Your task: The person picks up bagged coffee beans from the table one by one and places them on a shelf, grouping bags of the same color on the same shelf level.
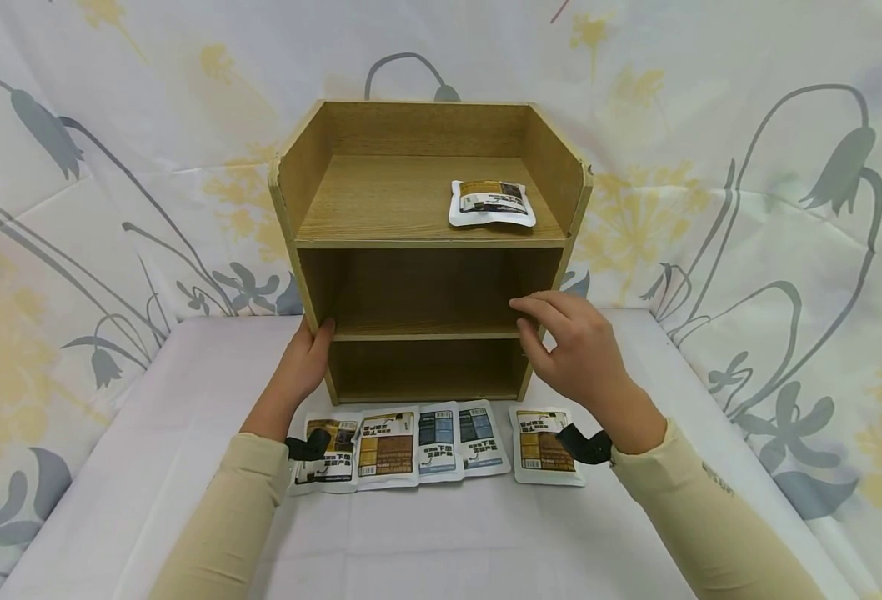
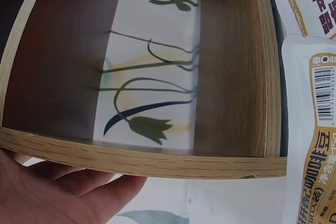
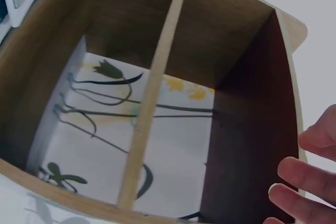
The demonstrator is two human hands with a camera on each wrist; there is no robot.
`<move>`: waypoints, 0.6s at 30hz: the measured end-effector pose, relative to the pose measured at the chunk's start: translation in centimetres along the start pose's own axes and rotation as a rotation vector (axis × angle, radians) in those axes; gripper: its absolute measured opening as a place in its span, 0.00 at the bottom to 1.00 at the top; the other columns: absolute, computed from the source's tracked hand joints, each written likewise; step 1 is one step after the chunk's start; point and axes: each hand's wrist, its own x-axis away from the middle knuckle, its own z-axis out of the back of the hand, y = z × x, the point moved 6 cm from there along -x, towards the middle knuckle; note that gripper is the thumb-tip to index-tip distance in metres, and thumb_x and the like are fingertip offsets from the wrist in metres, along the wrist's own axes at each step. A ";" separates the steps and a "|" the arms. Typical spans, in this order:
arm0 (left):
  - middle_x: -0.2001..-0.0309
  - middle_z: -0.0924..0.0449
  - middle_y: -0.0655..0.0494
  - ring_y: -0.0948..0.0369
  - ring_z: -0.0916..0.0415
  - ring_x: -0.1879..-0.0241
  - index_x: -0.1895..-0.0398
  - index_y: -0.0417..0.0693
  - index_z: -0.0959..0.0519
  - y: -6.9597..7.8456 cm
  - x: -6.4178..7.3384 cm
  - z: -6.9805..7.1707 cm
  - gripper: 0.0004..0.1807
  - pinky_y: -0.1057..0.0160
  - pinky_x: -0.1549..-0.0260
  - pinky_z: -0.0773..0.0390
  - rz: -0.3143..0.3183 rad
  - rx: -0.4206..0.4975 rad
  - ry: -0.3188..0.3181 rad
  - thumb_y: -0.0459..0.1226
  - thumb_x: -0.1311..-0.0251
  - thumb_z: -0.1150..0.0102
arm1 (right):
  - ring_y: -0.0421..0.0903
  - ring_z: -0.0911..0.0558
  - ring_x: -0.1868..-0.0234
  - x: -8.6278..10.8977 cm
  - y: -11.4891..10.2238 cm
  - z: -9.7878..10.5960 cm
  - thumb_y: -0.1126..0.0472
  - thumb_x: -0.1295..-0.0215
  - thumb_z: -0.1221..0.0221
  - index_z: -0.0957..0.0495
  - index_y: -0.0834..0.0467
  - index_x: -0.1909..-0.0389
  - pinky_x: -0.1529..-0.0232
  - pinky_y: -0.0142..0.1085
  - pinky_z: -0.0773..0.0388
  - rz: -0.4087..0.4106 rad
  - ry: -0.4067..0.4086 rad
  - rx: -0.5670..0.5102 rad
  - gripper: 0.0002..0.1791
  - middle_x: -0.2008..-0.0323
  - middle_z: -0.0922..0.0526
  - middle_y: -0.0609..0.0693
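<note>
A small wooden shelf [image 1: 388,200] stands upright on the white cloth, with an open top tray and two compartments below. At its left side panel is my left hand [image 1: 302,367], thumb over the front edge and fingers along the outside; the left wrist view shows those fingers [image 2: 118,192] beyond the panel. My right hand [image 1: 572,342] hovers by the right front edge, fingers loosely bent and holding nothing. In the right wrist view its fingers [image 3: 304,177] are spread beside the panel. One white coffee pouch [image 1: 490,203] lies on the top tray, toward the right.
In front of the shelf, several flat coffee pouches lie in an overlapping row: brown-labelled ones [image 1: 386,450] at left, blue-labelled ones [image 1: 437,442] at right. Another brown-labelled pouch [image 1: 542,429] lies apart near my right wrist. A floral cloth [image 1: 711,208] hangs behind.
</note>
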 end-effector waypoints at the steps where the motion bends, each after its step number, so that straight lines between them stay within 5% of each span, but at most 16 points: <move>1: 0.27 0.47 0.34 0.38 0.44 0.30 0.22 0.48 0.61 0.0 0.0 0.0 0.37 0.37 0.33 0.43 -0.003 -0.001 0.000 0.56 0.26 0.73 | 0.54 0.17 0.63 0.3 0.0 -0.1 0.67 0.41 0.40 0.16 0.61 0.57 0.63 0.47 0.19 -0.004 -0.007 0.005 0.12 0.62 0.15 0.56; 18: 0.27 0.48 0.33 0.38 0.45 0.29 0.22 0.46 0.62 0.2 0.0 0.0 0.38 0.37 0.33 0.43 0.011 -0.014 -0.003 0.56 0.26 0.74 | 0.52 0.16 0.60 4.6 0.9 -1.4 0.61 0.40 0.37 0.16 0.56 0.57 0.65 0.47 0.17 -0.134 -0.203 0.058 0.11 0.61 0.14 0.53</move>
